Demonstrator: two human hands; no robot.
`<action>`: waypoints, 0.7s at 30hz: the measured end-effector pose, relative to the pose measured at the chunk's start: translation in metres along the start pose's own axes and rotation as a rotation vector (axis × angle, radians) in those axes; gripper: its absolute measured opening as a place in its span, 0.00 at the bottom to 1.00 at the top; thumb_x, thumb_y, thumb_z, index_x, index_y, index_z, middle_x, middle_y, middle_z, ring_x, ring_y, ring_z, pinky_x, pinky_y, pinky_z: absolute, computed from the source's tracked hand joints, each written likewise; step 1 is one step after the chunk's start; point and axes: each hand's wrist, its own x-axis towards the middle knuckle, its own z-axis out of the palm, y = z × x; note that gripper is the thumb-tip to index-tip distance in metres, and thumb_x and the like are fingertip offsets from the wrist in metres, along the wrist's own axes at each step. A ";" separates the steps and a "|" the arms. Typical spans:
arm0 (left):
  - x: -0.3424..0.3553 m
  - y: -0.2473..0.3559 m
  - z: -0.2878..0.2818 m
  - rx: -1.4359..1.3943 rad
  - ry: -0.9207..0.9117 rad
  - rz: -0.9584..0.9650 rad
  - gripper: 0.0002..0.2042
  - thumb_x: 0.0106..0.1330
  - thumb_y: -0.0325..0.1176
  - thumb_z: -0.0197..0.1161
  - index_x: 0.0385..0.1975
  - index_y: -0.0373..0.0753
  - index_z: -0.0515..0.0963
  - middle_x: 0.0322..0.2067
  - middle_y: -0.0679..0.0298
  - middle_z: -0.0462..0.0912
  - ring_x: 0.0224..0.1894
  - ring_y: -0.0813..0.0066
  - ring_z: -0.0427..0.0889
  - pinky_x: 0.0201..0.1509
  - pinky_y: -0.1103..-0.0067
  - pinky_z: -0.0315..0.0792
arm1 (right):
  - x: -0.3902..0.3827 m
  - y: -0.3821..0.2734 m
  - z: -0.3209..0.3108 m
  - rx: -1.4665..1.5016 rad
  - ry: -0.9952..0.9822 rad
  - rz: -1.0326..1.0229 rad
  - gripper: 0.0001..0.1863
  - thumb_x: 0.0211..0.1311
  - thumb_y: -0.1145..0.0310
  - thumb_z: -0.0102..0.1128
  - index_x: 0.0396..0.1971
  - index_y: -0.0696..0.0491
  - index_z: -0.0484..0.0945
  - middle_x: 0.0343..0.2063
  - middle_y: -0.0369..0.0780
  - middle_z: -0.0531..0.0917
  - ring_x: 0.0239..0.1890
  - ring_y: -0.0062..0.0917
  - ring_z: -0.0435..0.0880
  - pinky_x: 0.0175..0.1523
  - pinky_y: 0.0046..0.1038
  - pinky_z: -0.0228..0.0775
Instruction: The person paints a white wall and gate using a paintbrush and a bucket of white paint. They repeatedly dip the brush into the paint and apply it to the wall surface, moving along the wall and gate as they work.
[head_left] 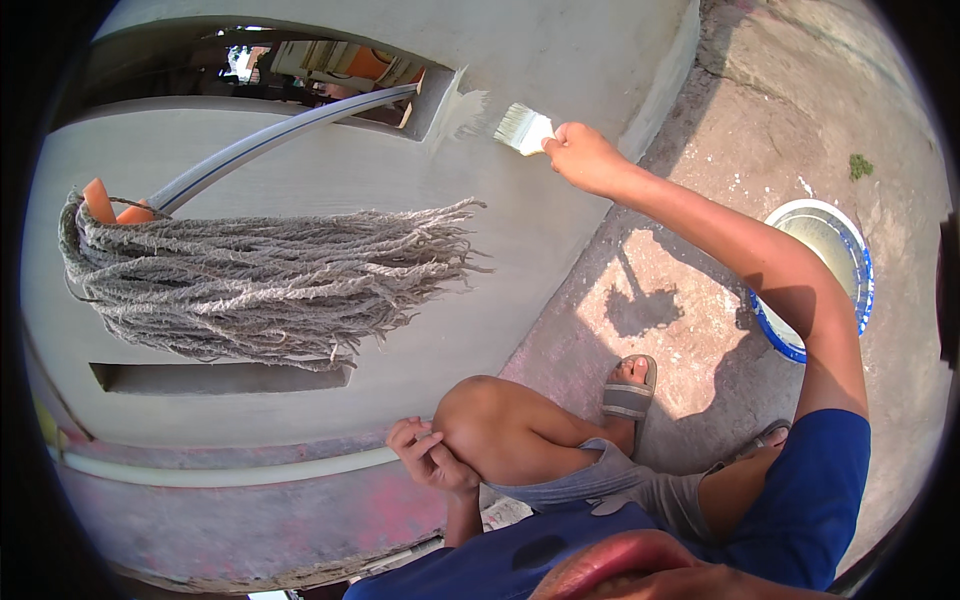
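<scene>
The right hand [585,155] grips a white-bristled paintbrush [523,128] against the wall [540,50], just beside the opening's [300,70] corner. The left hand [428,455] rests curled at the knee [480,415].

In the upper middle of the frame, the paintbrush [523,128] has pale, soft-looking bristles coated with wet whitish paint. The wall [300,180] that fills the left of the frame is plastered, matt and light grey, faintly streaked, with a fresher white patch beside the bristles. Across it at centre left lies a mop [270,285] of coarse, twisted grey cotton cords, dull and frayed at the ends; its handle [290,130] looks like smooth, slightly glossy grey plastic or coated metal. The ground [690,290] at right is rough, cracked concrete speckled with white spots. The bucket [835,260] at right is glossy blue plastic, smeared whitish inside.
</scene>
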 end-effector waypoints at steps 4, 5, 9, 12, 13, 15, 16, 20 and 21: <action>0.003 0.004 0.002 0.008 -0.018 0.014 0.10 0.61 0.19 0.46 0.33 0.42 0.73 0.40 0.60 0.75 0.49 0.60 0.69 0.57 0.61 0.67 | 0.000 -0.004 0.001 -0.005 0.023 -0.013 0.20 0.73 0.60 0.47 0.44 0.65 0.79 0.39 0.52 0.85 0.44 0.45 0.85 0.50 0.43 0.74; 0.004 0.006 0.002 0.007 -0.026 0.020 0.10 0.61 0.19 0.46 0.33 0.42 0.73 0.39 0.61 0.75 0.49 0.60 0.69 0.57 0.61 0.67 | 0.001 -0.004 0.001 -0.009 0.025 -0.013 0.21 0.73 0.60 0.48 0.45 0.65 0.79 0.40 0.53 0.85 0.45 0.45 0.84 0.51 0.43 0.73; 0.009 0.013 0.003 0.021 -0.050 0.044 0.09 0.62 0.20 0.47 0.32 0.42 0.74 0.37 0.62 0.78 0.50 0.60 0.69 0.57 0.62 0.67 | 0.005 -0.002 0.000 -0.022 -0.008 -0.006 0.22 0.73 0.60 0.48 0.48 0.66 0.78 0.42 0.55 0.85 0.48 0.47 0.84 0.53 0.44 0.73; 0.010 0.016 0.005 0.029 -0.055 0.052 0.08 0.63 0.21 0.48 0.33 0.42 0.74 0.35 0.63 0.79 0.49 0.61 0.69 0.58 0.62 0.66 | 0.006 0.000 -0.001 -0.005 -0.020 0.005 0.22 0.72 0.61 0.49 0.48 0.66 0.79 0.43 0.56 0.85 0.48 0.48 0.84 0.54 0.44 0.74; 0.010 0.017 0.006 0.028 -0.049 0.052 0.08 0.63 0.21 0.48 0.33 0.43 0.74 0.35 0.63 0.80 0.49 0.61 0.69 0.58 0.62 0.66 | 0.006 0.000 -0.002 -0.008 -0.017 -0.011 0.22 0.72 0.61 0.49 0.48 0.66 0.79 0.43 0.56 0.85 0.48 0.48 0.84 0.54 0.44 0.74; 0.009 0.017 0.006 0.031 -0.047 0.055 0.08 0.64 0.21 0.48 0.33 0.43 0.74 0.35 0.64 0.80 0.49 0.61 0.69 0.58 0.62 0.65 | 0.006 0.001 -0.001 -0.011 -0.018 -0.020 0.22 0.72 0.61 0.49 0.48 0.66 0.79 0.43 0.57 0.85 0.48 0.49 0.84 0.54 0.44 0.74; 0.009 0.017 0.006 0.035 -0.050 0.057 0.08 0.64 0.21 0.48 0.33 0.43 0.73 0.35 0.64 0.81 0.50 0.61 0.69 0.59 0.62 0.65 | 0.007 0.000 0.000 -0.012 -0.021 -0.023 0.22 0.72 0.61 0.49 0.48 0.67 0.79 0.43 0.57 0.85 0.48 0.49 0.84 0.54 0.44 0.74; 0.009 0.017 0.005 0.026 -0.065 0.055 0.08 0.65 0.21 0.48 0.34 0.43 0.73 0.34 0.64 0.82 0.50 0.61 0.69 0.59 0.63 0.63 | 0.009 0.002 0.000 -0.015 -0.032 -0.011 0.22 0.72 0.61 0.49 0.48 0.67 0.79 0.42 0.57 0.85 0.48 0.49 0.84 0.54 0.44 0.74; 0.009 0.017 0.005 0.033 -0.065 0.054 0.08 0.65 0.21 0.48 0.34 0.43 0.73 0.33 0.64 0.83 0.50 0.61 0.69 0.59 0.63 0.63 | 0.010 0.001 0.000 -0.014 -0.033 -0.005 0.22 0.72 0.61 0.49 0.48 0.67 0.79 0.42 0.57 0.85 0.48 0.49 0.84 0.53 0.44 0.74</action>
